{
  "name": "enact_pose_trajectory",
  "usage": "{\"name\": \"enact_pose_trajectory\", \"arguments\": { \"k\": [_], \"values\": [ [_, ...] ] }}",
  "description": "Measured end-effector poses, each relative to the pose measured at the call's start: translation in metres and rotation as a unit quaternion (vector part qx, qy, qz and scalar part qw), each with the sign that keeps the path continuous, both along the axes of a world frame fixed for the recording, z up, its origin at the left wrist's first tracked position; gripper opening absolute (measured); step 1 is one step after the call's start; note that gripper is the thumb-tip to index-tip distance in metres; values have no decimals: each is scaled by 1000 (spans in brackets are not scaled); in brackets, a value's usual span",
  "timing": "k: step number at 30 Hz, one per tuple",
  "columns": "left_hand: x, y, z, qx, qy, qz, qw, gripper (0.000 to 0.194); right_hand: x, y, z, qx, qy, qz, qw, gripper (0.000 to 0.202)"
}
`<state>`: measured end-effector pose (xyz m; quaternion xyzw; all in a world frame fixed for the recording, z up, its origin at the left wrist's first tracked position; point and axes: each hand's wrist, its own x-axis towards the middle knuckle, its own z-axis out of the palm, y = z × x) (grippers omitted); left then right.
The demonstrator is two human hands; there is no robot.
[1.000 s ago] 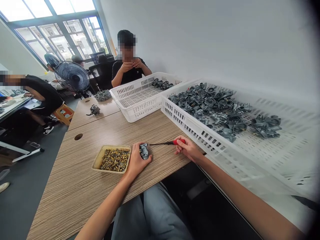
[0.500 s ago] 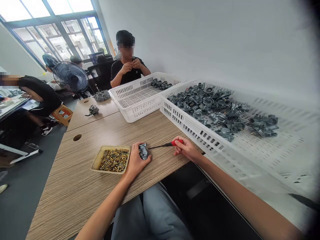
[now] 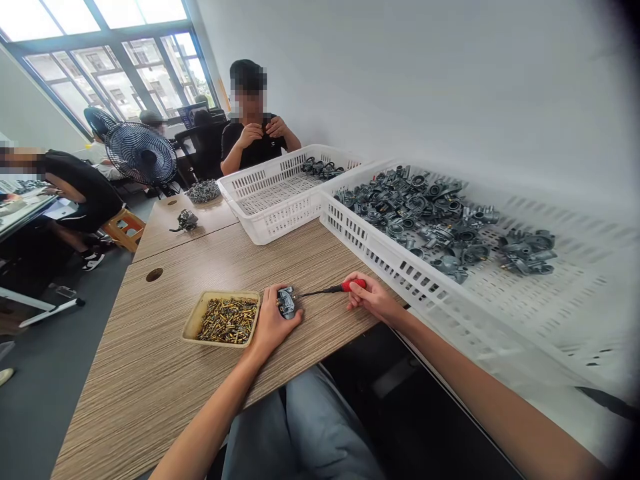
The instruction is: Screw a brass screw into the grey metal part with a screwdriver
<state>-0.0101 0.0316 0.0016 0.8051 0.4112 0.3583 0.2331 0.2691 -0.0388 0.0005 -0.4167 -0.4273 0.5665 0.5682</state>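
Note:
My left hand (image 3: pixel 273 321) grips a small grey metal carburetor part (image 3: pixel 287 302) and presses it onto the wooden table (image 3: pixel 165 373). In my right hand (image 3: pixel 371 298) is a red-handled screwdriver (image 3: pixel 334 289), lying nearly level, its tip set against the right side of the part. Just left of my left hand sits a shallow beige tray (image 3: pixel 193 325) filled with several small brass pieces (image 3: pixel 227 319).
A large white basket (image 3: pixel 373 245) holding several grey carburetor bodies (image 3: pixel 430 220) stands at my right. Behind it is a second white basket (image 3: pixel 260 223) with a few parts. A person in black sits at the far end, another bends at left. A black fan (image 3: pixel 141 154) stands beyond.
My hands stay in place with the screwdriver tip on the part. The view has shifted slightly, and the person at the far end has moved their hands a little.

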Motion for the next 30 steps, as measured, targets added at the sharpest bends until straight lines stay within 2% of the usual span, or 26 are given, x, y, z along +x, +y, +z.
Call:
{"name": "enact_pose_trajectory", "arguments": {
  "k": [7,14,21,30],
  "values": [
    [0,0,1,-3,0,6,1000,57,2,2,-7,14,-29,-1,999,33],
    [0,-1,1,-3,6,-7,1000,58,-3,-1,-1,0,-84,14,996,35],
    [0,0,-3,3,4,-3,1000,58,1,2,-2,-13,26,-30,999,36],
    [0,-1,0,-11,4,-5,1000,57,0,2,-5,6,8,-15,1000,32]
  ]
}}
